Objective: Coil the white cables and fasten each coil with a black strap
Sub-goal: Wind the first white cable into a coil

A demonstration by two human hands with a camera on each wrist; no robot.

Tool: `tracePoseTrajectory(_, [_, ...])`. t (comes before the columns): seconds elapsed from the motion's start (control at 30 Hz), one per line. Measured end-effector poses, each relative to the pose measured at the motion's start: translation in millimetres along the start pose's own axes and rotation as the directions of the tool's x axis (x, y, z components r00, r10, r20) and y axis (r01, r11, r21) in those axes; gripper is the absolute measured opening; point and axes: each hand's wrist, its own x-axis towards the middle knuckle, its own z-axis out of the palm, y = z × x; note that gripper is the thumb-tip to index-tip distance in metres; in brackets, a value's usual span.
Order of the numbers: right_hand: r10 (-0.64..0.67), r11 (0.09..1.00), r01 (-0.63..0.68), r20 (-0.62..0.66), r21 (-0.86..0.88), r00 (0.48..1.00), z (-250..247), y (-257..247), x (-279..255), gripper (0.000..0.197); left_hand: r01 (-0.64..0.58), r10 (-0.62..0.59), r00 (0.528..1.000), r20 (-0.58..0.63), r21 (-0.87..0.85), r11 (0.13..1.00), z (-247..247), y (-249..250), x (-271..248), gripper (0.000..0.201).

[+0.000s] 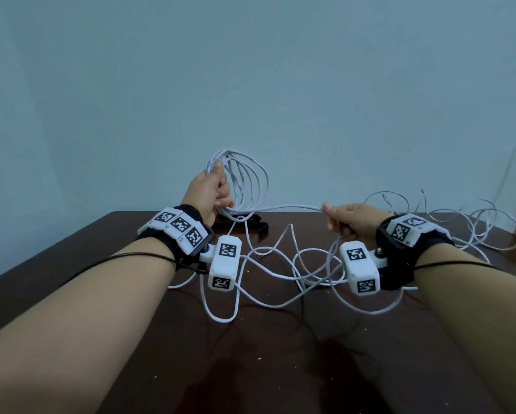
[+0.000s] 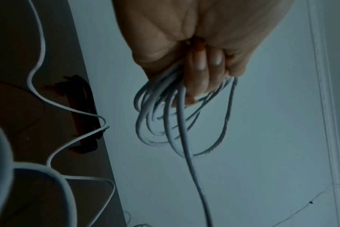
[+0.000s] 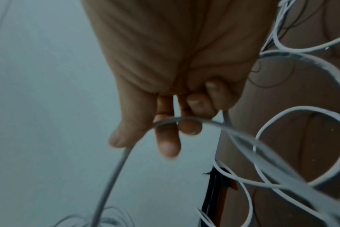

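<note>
My left hand [image 1: 213, 189] is raised above the far edge of the table and grips a coil of white cable [image 1: 248, 177] with several loops; the same coil [image 2: 177, 122] hangs from the curled fingers [image 2: 202, 73] in the left wrist view. One strand [image 1: 283, 208] runs from the coil across to my right hand [image 1: 345, 221], which pinches it between thumb and fingers [image 3: 167, 138]. Black straps [image 1: 242, 224] lie on the table at its far edge, below the coil, and show too as black straps [image 2: 83, 113] in the left wrist view.
Loose white cable [image 1: 280, 270] sprawls in loops over the dark brown table [image 1: 250, 354] between my wrists. More tangled cable [image 1: 474, 228] lies at the far right. A pale blue wall [image 1: 250, 85] stands right behind the table. A cable end [image 2: 105, 128] lies by the straps.
</note>
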Motion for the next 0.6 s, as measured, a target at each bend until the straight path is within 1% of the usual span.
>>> tracePoseTrajectory(0.03, [-0.002, 0.996, -0.003, -0.051, -0.087, 0.999, 1, -4, -1, 0.046, -0.004, 0.004, 1.000, 0.005, 0.005, 1.000, 1, 0, 0, 0.042])
tracePoseTrajectory(0.07, [-0.018, 0.977, -0.007, -0.111, -0.213, 0.994, 2, -9, -1, 0.047, -0.010, 0.010, 1.000, 0.015, 0.016, 1.000, 3, 1, -1, 0.042])
tracePoseTrajectory(0.13, [-0.071, 0.899, -0.033, -0.219, -0.437, 0.973, 7, -18, -1, 0.046, -0.026, 0.023, 0.998, 0.054, 0.051, 0.998, 11, 1, -5, 0.041])
tracePoseTrajectory(0.17, [-0.091, 0.863, -0.050, -0.253, -0.503, 0.963, 10, -23, 1, 0.043, -0.033, 0.027, 0.997, 0.078, 0.074, 0.997, 16, 0, -8, 0.040])
tracePoseTrajectory(0.23, [-0.116, 0.815, -0.086, -0.307, -0.574, 0.944, 17, -31, 5, 0.039, -0.049, 0.032, 0.992, 0.124, 0.139, 0.989, 26, -1, -13, 0.038])
tracePoseTrajectory(0.27, [-0.112, 0.812, -0.105, -0.330, -0.574, 0.937, 19, -34, 7, 0.039, -0.055, 0.031, 0.989, 0.143, 0.169, 0.984, 30, -2, -15, 0.037])
tracePoseTrajectory(0.3, [-0.092, 0.828, -0.115, -0.335, -0.549, 0.938, 21, -37, 8, 0.039, -0.059, 0.028, 0.987, 0.156, 0.199, 0.978, 34, -3, -16, 0.035])
tracePoseTrajectory(0.33, [-0.064, 0.863, -0.111, -0.325, -0.493, 0.943, 22, -40, 8, 0.036, -0.064, 0.026, 0.986, 0.165, 0.229, 0.971, 36, -4, -16, 0.035])
tracePoseTrajectory(0.37, [-0.031, 0.917, -0.095, -0.307, -0.386, 0.951, 23, -43, 7, 0.030, -0.071, 0.026, 0.985, 0.170, 0.261, 0.963, 38, -5, -16, 0.034])
tracePoseTrajectory(0.4, [0.012, 0.973, -0.076, -0.284, -0.216, 0.959, 24, -45, 6, 0.024, -0.079, 0.028, 0.985, 0.172, 0.296, 0.952, 40, -6, -17, 0.033])
tracePoseTrajectory(0.43, [0.060, 0.998, -0.061, -0.254, 0.004, 0.965, 26, -48, 4, 0.021, -0.089, 0.032, 0.984, 0.173, 0.333, 0.939, 42, -8, -17, 0.032])
tracePoseTrajectory(0.47, [0.105, 0.968, -0.053, -0.207, 0.244, 0.973, 28, -51, 1, 0.025, -0.098, 0.034, 0.984, 0.177, 0.369, 0.924, 44, -9, -18, 0.031])
tracePoseTrajectory(0.5, [0.138, 0.881, -0.054, -0.146, 0.470, 0.980, 32, -54, -3, 0.030, -0.110, 0.039, 0.983, 0.179, 0.407, 0.907, 47, -10, -20, 0.031])
tracePoseTrajectory(0.53, [0.153, 0.782, -0.066, -0.088, 0.620, 0.984, 35, -56, -6, 0.033, -0.126, 0.048, 0.983, 0.180, 0.455, 0.882, 49, -11, -21, 0.032])
tracePoseTrajectory(0.57, [0.153, 0.714, -0.071, -0.056, 0.697, 0.987, 37, -59, -8, 0.034, -0.145, 0.059, 0.981, 0.183, 0.505, 0.851, 52, -11, -23, 0.031])
tracePoseTrajectory(0.6, [0.139, 0.681, -0.062, -0.046, 0.729, 0.989, 39, -61, -9, 0.033, -0.159, 0.064, 0.980, 0.188, 0.544, 0.824, 54, -11, -25, 0.029])
